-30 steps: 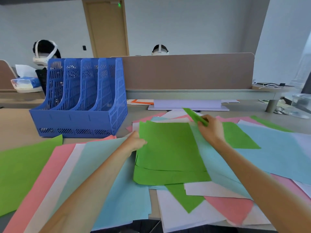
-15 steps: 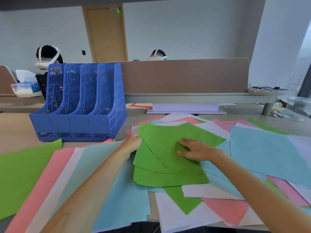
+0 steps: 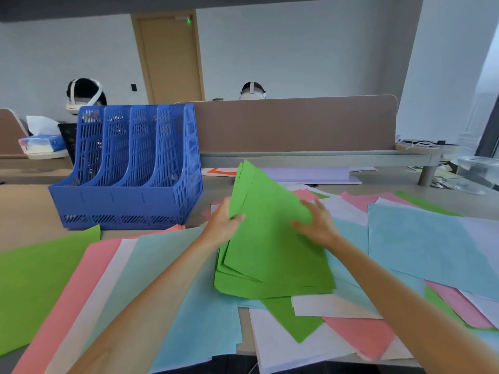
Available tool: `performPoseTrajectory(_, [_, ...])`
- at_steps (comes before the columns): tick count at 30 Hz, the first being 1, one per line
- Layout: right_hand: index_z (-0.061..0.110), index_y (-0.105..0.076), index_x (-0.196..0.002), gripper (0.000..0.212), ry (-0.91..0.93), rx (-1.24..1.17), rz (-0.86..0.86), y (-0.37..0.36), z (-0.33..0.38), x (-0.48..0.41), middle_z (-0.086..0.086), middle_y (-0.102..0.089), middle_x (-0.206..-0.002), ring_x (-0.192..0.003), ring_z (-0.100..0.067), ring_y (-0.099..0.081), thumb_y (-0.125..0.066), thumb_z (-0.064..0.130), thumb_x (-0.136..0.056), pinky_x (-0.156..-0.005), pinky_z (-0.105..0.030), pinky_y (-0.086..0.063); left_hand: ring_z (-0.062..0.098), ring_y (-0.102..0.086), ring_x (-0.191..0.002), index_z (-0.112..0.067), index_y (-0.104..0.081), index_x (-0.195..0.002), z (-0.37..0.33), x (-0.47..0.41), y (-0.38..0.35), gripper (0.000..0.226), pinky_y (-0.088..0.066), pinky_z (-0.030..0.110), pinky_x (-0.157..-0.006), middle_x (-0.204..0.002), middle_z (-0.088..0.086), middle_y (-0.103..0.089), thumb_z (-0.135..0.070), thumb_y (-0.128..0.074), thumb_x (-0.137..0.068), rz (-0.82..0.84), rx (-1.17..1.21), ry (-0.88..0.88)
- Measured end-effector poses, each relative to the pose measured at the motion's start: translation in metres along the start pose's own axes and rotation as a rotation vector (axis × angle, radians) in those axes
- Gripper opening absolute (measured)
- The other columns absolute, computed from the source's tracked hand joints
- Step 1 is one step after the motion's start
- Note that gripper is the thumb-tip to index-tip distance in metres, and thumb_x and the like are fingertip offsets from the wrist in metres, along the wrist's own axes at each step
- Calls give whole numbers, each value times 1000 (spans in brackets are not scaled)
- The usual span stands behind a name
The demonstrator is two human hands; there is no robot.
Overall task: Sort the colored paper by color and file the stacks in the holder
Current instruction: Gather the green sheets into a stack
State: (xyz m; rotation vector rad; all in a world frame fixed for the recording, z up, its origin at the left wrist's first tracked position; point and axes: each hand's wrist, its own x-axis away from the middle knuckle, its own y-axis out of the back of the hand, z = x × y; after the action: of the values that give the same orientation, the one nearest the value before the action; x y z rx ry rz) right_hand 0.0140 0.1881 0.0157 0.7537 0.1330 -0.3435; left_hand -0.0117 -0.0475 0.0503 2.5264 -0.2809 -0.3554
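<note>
Left grip (image 3: pixel 224 225) around thin green sheets (image 3: pixel 270 252)

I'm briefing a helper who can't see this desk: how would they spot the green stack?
Find the blue perforated plastic file holder back left on the desk. Right of it, the left hand grips and the right hand rests on a stack of green paper sheets. Unlike the loose sheets around, it is several greens together, tilted up.

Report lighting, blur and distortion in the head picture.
Head view: soft, even daylight, no hard shadows on the green stack; head view: the window at far right is washed out; head view: wide-angle bend leans the door and right wall; head view: the right hand looks slightly soft, the blue holder sharper.
</note>
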Motion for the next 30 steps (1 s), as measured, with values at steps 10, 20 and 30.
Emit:
performPoseTrajectory(10, [11, -60, -118, 29, -21, -863, -191, 49, 48, 12, -4, -71, -110, -93, -17, -69, -59, 1, -91, -82, -34, -56, 4, -12, -144, -17, -12, -153, -39, 22, 18, 54, -10, 24, -115, -158, -9, -15, -26, -34, -104, -206, 328, -196])
performPoseTrajectory(20, [18, -54, -105, 31, 204, -767, -425, 83, 64, 54, -7, -68, -99, -86, -16, -63, -54, 10, -76, -76, -30, -53, -30, -36, -60, -42, -35, -95, -80, 35, 0, 22, -29, -8, -60, -89, -27, -35, -22, -38, -104, -139, 427, -254])
performPoseTrajectory(30, [16, -62, -93, 24, 197, -591, -484, 70, 70, 56, 1, -66, -83, -72, -10, -58, -47, -2, -86, -68, -28, -50, 3, -47, -111, -18, -37, -141, -60, 53, -17, 38, -30, 22, -101, -142, -4, -46, -21, -34, -103, -266, 470, -243])
